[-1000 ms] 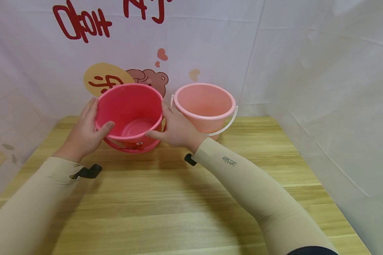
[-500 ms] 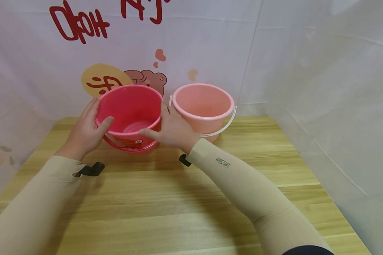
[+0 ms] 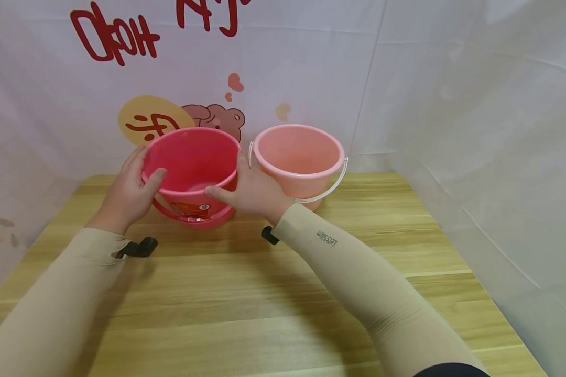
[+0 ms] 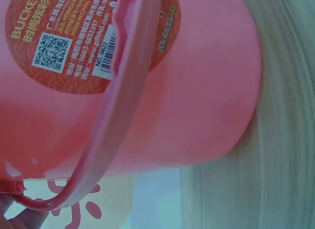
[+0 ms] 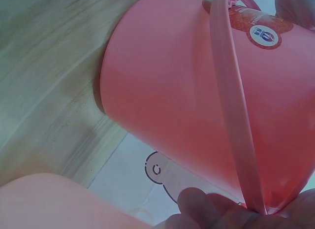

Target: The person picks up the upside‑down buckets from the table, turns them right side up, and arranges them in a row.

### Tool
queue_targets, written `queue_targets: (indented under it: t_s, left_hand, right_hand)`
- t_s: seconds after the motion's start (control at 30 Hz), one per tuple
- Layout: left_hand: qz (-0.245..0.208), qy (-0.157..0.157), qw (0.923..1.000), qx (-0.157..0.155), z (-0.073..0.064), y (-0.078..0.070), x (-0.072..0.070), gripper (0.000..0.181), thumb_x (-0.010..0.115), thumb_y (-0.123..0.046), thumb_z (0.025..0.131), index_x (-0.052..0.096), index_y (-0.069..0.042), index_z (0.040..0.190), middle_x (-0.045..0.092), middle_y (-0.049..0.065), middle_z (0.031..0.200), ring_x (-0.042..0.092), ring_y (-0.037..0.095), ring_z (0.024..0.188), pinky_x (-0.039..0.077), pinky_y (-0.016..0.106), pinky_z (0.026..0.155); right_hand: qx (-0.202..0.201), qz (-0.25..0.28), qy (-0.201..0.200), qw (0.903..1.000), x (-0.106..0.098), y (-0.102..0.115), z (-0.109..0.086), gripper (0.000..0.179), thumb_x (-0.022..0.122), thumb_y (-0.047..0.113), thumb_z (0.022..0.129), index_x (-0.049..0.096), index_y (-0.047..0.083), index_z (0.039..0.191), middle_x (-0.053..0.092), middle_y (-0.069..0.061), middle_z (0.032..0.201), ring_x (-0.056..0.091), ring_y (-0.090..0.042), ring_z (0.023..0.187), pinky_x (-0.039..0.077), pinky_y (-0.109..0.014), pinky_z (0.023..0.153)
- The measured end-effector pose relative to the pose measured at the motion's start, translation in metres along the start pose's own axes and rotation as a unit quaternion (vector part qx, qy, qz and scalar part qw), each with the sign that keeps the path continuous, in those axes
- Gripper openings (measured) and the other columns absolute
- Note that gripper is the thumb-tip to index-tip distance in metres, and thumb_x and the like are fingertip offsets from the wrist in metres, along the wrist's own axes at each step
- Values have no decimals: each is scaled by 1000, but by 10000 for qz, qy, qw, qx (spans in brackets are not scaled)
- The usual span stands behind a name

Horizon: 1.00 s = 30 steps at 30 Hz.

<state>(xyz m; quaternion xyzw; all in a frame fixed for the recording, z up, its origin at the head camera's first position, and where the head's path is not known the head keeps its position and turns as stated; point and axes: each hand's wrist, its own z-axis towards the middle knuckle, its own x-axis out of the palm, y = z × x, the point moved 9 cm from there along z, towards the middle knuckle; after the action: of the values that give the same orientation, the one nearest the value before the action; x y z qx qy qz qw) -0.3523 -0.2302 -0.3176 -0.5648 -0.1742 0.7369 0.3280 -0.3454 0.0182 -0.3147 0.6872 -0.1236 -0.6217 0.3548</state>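
Observation:
A bright pinkish-red bucket [image 3: 193, 157] stands at the back left, its opening facing up. My left hand [image 3: 131, 191] grips its left side, thumb over the rim. On the opposite side my right hand [image 3: 257, 191] holds the rim, its thumb along the front edge. The bucket's handle [image 4: 115, 101] hangs down across its front, over a round red label [image 4: 74, 42] in the left wrist view. Fingers [image 5: 211, 209] of my right hand show beside the handle's end in the right wrist view. The bucket's base appears to meet the tabletop.
A pale pink bucket [image 3: 302, 183] with a white handle [image 3: 327, 192] stands just right of the red one, behind my right hand. The wooden table [image 3: 226, 303] reaches back to a printed white sheet [image 3: 311, 63]. Another white sheet [image 3: 490, 157] hangs on the right.
The red bucket has tipped more upright: less of its inside floor shows and more of its front label. Both hands have kept their hold. The head view has shifted slightly.

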Motion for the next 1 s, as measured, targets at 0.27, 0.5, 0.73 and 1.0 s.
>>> queue_targets:
  t_s: [0.27,0.5,0.73,1.0]
  left_hand:
    - [-51,21,9999,-154,6,4,3,82,50,-50,108,10,-16,171,7,13,178,21,52,157,44,78,101]
    - [-187,70,9994,-272,11,7,5,81,48,-50,109,9,-15,171,8,14,178,24,52,156,45,76,102]
    - [-236,120,9991,-343,12,8,6,82,47,-51,109,7,-15,171,9,16,177,28,53,153,45,76,102]
    - [-238,179,9989,-351,13,7,8,83,48,-51,109,6,-16,171,11,18,177,29,53,152,46,75,101]
  right_hand:
    - [172,201,61,9996,-1,-1,2,119,72,74,84,2,31,170,57,7,141,68,-15,98,61,-30,71]
    - [284,173,54,9994,-3,0,5,116,69,76,85,7,26,170,57,9,142,62,-14,111,63,-34,80]
    - [265,164,43,9995,-3,0,6,116,70,75,85,9,24,170,56,7,143,62,-15,113,63,-35,82]
    - [671,-488,-5,9966,-2,2,3,115,61,78,90,4,20,171,68,3,126,68,-15,88,59,-31,77]
